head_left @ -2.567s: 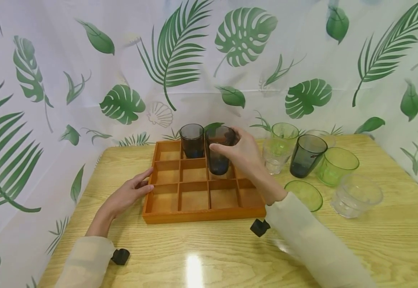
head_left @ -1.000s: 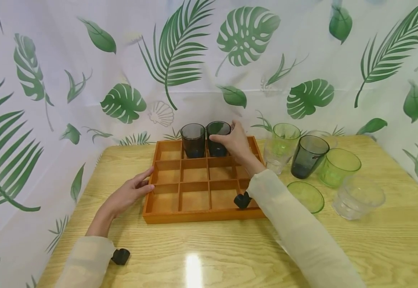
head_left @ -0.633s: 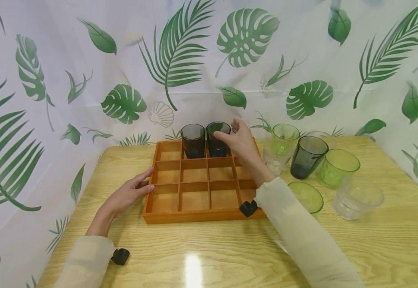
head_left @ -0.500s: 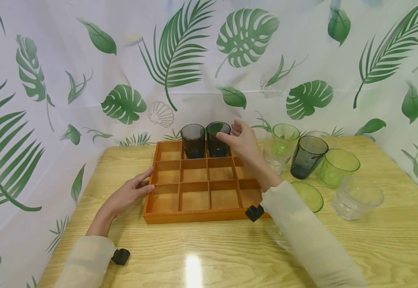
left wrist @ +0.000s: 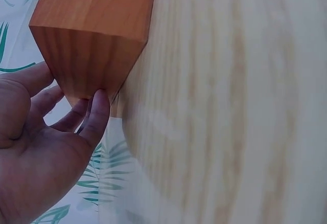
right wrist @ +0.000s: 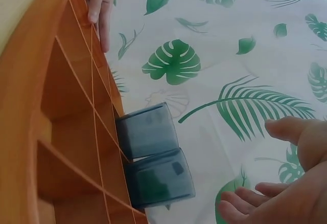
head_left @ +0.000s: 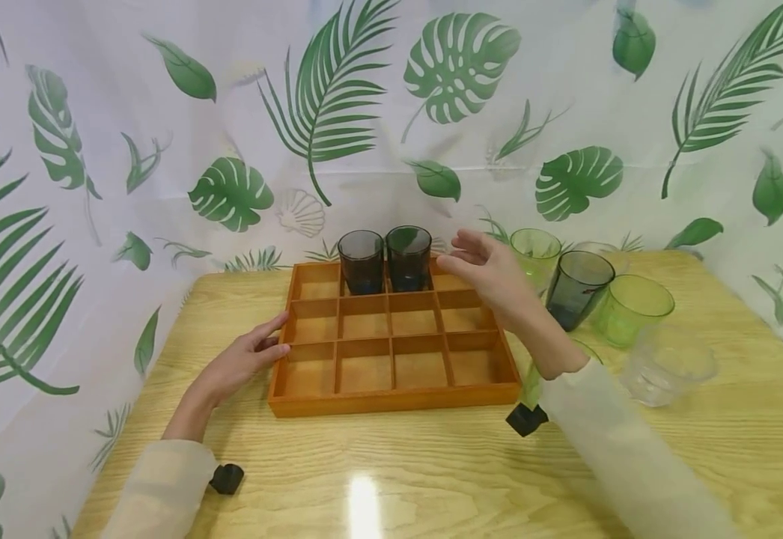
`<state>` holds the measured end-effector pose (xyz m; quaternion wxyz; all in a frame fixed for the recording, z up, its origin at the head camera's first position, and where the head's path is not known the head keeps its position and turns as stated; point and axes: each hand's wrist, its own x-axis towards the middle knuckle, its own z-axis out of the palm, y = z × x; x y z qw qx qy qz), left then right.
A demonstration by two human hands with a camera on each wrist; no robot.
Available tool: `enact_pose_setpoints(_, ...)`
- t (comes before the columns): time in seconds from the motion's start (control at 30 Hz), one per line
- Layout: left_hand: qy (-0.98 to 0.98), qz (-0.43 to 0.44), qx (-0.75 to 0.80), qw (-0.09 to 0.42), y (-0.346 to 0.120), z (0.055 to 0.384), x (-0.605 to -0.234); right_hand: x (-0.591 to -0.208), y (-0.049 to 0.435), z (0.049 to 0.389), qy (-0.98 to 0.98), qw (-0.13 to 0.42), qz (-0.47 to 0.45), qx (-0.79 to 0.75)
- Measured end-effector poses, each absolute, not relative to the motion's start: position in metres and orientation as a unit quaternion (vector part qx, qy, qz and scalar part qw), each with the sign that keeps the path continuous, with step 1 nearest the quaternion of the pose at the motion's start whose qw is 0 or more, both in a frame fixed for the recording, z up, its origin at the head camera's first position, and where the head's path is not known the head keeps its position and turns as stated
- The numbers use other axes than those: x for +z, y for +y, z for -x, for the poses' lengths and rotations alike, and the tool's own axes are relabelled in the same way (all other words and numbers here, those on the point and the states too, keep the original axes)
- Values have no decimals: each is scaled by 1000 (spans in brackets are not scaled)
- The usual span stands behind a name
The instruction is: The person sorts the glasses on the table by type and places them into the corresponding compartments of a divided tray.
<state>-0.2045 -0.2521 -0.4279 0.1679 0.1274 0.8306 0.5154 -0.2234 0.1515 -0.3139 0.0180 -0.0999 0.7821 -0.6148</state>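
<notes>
An orange-brown wooden divided tray (head_left: 394,403) lies on the table. In its back row, two dark grey glasses (head_left: 362,263) stand side by side in the middle compartments, the right-hand glass (head_left: 409,260) also showing in the right wrist view. My left hand (head_left: 246,364) rests at the tray's left side, its fingertips touching the outer wall; the left wrist view shows the thumb and fingers (left wrist: 99,112) at that wall. My right hand (head_left: 492,281) is over the tray's back right corner, apart from the glasses, fingers loosely bent with nothing between them.
Right of the tray stand a dark grey glass (head_left: 576,290), a green glass (head_left: 634,308), a taller green glass (head_left: 534,247) and a clear glass cup (head_left: 668,364). My right hand and wrist partly cover some glassware there. A leaf-print curtain (head_left: 364,135) hangs behind the table.
My right hand set the second dark glass into the back row, let go of it, and has drawn away to the right. The left hand has stayed at the tray's side.
</notes>
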Motion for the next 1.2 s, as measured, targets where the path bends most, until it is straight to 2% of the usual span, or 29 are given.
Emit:
enact_pose_setpoints(0.23, 828, -124, 520, 169, -252, 202, -425, -311, 176, 212, 790, 20, 99, -605)
enact_pose_setpoints(0.67, 824, -124, 526, 172, -253, 202, -423, -318, 243, 206, 811, -51, 87, -576)
enact_pose_setpoints(0.83, 822, -124, 529, 171, -253, 202, -425, -320, 268, 204, 784, -45, 73, -615)
enact_pose_setpoints(1.07, 825, -127, 525, 166, -254, 203, -427, -320, 298, 197, 835, -51, 39, -547)
enact_pose_setpoints(1.2, 829, -127, 519, 164, -254, 203, -426, -324, 315, 195, 774, -58, 48, -628)
